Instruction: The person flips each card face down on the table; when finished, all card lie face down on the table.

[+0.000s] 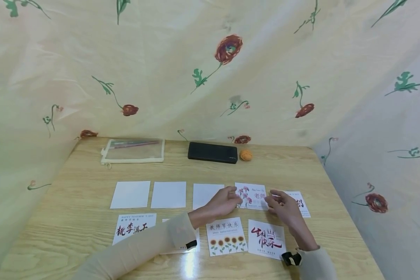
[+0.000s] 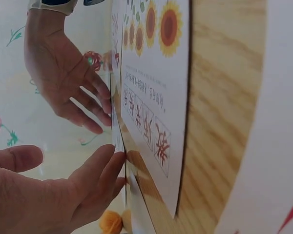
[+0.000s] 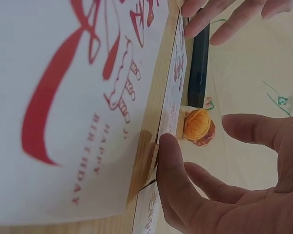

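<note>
A white card with pink carnations (image 1: pixel 253 196) lies flat on the table between the two hands. At its left edge, the fingertips of my left hand (image 1: pixel 221 203) reach the card. My right hand (image 1: pixel 285 210) is at its right edge, thumb and fingers apart in the right wrist view. Neither hand grips the card. Partly under the right hand lies a card with red lettering (image 1: pixel 302 204). Closer to me are a sunflower card (image 1: pixel 226 237) and a birthday card with red writing (image 1: pixel 266 240). The left sleeve covers much of another card (image 1: pixel 190 247).
Three blank white cards (image 1: pixel 130 194) lie left of the carnation card. A card with dark red characters (image 1: pixel 133 225) sits below them. Along the back are a clear zip pouch (image 1: pixel 133 155) with pens, a black case (image 1: pixel 212 152) and an orange ball (image 1: pixel 246 155). Flowered cloth (image 1: pixel 161 70) hangs behind.
</note>
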`<state>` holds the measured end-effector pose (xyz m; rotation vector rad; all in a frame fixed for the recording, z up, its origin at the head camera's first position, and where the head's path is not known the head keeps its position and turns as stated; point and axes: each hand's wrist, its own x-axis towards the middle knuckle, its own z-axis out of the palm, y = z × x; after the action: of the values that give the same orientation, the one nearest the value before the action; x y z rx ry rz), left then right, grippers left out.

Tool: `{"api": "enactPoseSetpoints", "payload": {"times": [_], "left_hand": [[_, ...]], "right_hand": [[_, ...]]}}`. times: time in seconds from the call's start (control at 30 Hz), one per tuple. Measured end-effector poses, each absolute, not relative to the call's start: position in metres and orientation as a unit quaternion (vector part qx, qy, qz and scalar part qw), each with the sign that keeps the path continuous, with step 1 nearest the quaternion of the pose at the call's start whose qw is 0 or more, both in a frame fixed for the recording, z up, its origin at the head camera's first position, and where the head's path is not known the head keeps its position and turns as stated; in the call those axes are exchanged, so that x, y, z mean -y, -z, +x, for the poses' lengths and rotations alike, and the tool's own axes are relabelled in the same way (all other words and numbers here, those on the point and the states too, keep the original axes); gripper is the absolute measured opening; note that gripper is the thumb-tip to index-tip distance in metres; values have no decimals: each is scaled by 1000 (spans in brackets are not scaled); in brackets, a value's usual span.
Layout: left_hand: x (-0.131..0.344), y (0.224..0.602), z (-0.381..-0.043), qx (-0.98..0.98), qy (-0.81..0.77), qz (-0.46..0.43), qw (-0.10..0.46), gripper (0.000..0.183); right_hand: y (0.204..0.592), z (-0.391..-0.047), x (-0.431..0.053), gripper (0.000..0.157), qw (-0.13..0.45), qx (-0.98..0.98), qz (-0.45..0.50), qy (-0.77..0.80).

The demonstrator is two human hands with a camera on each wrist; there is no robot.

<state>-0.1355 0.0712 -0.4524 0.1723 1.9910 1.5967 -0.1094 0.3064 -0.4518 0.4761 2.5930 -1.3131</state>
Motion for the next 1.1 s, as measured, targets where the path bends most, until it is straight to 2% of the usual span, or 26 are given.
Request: {"api": "enactPoseSetpoints", "payload": {"times": [0.57,0.9,1.1], "left_hand": [[-69,452,-132,-682,-661,22,311,60],[-68,455,-130,-686,-662,45,298,62],[-69,455,-130,-711,-637,66,291,61]], "right_hand": [[448,-111,-314,60,138,-842,192,484],[447,-113,-317,53,121,-811,203,535],[448,-116,-314,51,135,-768,186,597]]}}
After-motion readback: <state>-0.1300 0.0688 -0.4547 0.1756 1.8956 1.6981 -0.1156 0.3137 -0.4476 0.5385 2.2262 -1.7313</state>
